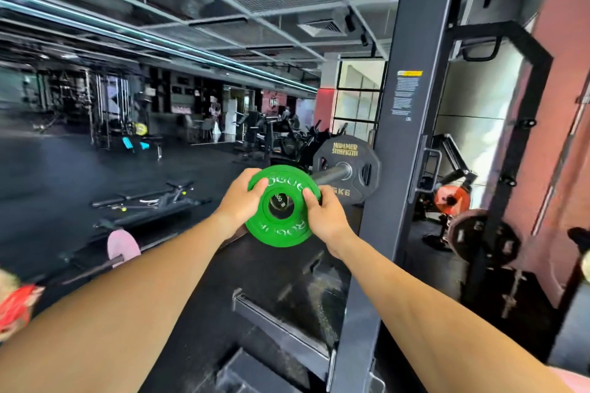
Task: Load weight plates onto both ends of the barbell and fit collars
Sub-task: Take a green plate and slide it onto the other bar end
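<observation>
A small green weight plate (281,226) is held upright at the tip of the barbell sleeve (332,173), whose end cap shows through the plate's centre hole. My left hand (239,198) grips the plate's left rim and my right hand (322,217) grips its right rim, fingers curled over the face. Further along the sleeve sits a black Hammer Strength plate (357,150) against the rack. No collar is in view.
The dark rack upright (405,137) stands just right of the sleeve. Behind it hang an orange plate (459,198) and a dark plate (479,233). On the floor at left lie a barbell with a pink plate (123,246) and a bench (159,198).
</observation>
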Motion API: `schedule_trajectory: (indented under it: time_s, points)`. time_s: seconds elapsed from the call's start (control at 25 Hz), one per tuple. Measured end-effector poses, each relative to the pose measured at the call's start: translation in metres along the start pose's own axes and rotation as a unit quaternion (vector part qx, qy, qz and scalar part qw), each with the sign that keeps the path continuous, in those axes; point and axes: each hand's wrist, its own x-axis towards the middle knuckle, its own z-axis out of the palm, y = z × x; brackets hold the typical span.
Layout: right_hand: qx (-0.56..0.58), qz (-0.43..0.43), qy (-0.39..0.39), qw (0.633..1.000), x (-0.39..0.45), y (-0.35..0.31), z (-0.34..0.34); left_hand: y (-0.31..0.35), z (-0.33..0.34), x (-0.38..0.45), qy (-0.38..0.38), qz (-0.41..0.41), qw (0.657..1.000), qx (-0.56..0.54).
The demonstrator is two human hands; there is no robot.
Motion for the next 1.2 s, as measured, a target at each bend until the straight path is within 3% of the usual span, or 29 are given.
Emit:
schedule_trajectory:
  time_s: [0.24,0.48,0.64,0.84,1.0,1.2]
  points:
    - [-0.017,-0.032,0.034,0.999,0.014,0.008,0.012,-0.005,-0.002,0.027,-0.033,-0.014,0.999,-0.026]
    - [-0.1,-0.203,0.08,0.971,0.006,0.022,0.014,-0.015,-0.011,0.044,-0.135,-0.043,0.987,-0.072]
    - [-0.13,-0.199,0.089,0.967,0.021,0.025,0.006,-0.014,-0.011,0.062,-0.153,-0.029,0.988,-0.006]
    - [-0.19,-0.126,0.074,0.971,0.052,0.027,-0.012,-0.01,0.012,0.087,-0.141,-0.078,0.987,0.027]
    - [-0.261,-0.123,0.086,0.954,0.082,0.034,-0.024,-0.007,0.031,0.122,-0.135,-0.057,0.97,0.195]
    - [-0.266,-0.13,0.091,0.951,0.122,0.061,-0.041,-0.011,0.062,0.17,-0.165,-0.043,0.946,0.276]
